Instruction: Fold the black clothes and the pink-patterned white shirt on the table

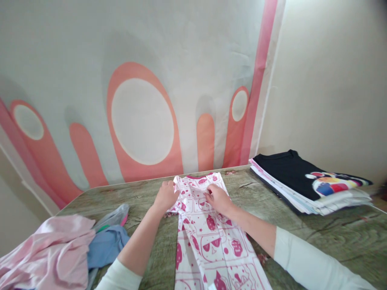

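A white garment with a dark pink print (208, 237) lies lengthwise on the table in front of me, its pink-edged neckline at the far end. One side of it is partly folded inward. My left hand (167, 196) grips the garment's left edge near the sleeve, fingers curled over the cloth. On the upper right part of the garment, my right hand (219, 198) pinches the fabric between thumb and fingers. The near end of the garment runs out of view at the bottom.
A stack of folded clothes (302, 201) stands at the right, topped by a black shirt (281, 171) with a colourful print. Loose pink cloth (57, 249), blue cloth (107, 245) and grey cloth (113, 217) lie heaped at the left. Behind the wooden-patterned table (145, 197) rises a wall.
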Available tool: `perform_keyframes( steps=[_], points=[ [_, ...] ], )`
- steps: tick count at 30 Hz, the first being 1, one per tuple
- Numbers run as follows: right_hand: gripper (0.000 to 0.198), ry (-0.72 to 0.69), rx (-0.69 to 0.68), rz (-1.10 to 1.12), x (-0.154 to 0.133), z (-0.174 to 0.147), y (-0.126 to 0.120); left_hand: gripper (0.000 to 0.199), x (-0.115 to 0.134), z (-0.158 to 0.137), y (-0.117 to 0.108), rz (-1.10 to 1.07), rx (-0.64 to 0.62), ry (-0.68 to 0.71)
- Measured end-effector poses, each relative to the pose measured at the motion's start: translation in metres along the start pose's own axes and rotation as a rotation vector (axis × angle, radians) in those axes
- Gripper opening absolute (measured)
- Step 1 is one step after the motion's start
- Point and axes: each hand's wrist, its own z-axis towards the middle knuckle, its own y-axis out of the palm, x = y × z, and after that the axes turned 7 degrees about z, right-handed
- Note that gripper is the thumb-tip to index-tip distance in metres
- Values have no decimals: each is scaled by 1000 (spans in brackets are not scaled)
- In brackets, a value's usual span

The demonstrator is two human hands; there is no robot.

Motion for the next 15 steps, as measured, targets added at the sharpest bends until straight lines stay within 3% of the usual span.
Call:
perform_keyframes(
  steps=[2,6,8,15],
  points=[
    [6,42,103,104,2,3,-1,30,15,2,5,-264,-121,-48],
    [4,30,223,196,0,5,-2,60,46,3,20,-999,-575,-298],
    [3,-2,236,187,-3,4,-4,64,60,7,29,-1231,-676,-314],
    [10,-148,103,171,-11,3,-15,33,90,31,57,-1147,-299,-226]
  ],
)
